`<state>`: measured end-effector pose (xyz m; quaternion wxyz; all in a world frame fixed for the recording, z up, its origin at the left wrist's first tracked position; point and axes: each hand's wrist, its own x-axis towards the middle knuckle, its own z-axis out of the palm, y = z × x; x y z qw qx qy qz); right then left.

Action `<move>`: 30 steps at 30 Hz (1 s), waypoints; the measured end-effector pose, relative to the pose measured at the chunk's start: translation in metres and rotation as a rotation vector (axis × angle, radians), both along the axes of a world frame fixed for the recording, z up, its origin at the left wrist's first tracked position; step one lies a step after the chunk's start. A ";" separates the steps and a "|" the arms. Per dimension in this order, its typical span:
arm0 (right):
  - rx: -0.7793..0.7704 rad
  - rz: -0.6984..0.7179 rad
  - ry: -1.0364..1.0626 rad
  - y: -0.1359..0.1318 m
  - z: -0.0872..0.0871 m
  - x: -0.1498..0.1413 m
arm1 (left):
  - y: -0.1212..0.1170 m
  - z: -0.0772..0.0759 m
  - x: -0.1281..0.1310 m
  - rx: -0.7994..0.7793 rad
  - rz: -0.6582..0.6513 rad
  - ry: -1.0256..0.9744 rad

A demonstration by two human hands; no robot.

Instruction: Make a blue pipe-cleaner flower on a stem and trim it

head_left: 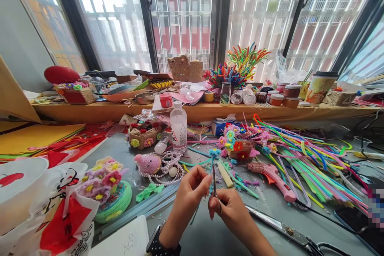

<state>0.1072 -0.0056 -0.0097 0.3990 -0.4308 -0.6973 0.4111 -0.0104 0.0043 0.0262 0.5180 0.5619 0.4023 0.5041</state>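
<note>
1 right hand (228,205) holding scissors (215,186), blue flower (214,153) near tips

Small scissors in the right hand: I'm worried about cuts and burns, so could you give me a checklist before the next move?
1. Small scissors in the right hand: ok, fingers at the handles.
2. Left hand well clear of the blades: not ok, its fingertips are right beside them in this view.
3. Glue gun off the tabletop: not ok, it lies on its side there.
4. Glue gun cool: cannot tell.
5. Large shears away from the right forearm: not ok, they lie close by.
6. Bottle upright and capped: ok.
</note>
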 end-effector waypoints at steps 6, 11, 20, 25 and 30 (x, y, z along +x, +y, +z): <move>0.023 0.064 0.050 -0.002 0.002 0.000 | 0.002 -0.004 0.000 -0.012 -0.069 0.049; 0.056 -0.043 0.026 0.001 0.001 0.000 | 0.001 -0.005 0.000 0.007 -0.094 0.083; 0.054 -0.125 -0.056 0.002 0.003 -0.001 | 0.003 -0.003 -0.001 0.010 -0.065 0.078; 0.061 -0.137 -0.067 0.002 0.003 -0.001 | 0.002 0.000 0.000 -0.014 -0.048 0.045; 0.063 -0.138 -0.062 0.001 0.003 0.000 | -0.002 0.006 0.003 0.002 0.017 0.023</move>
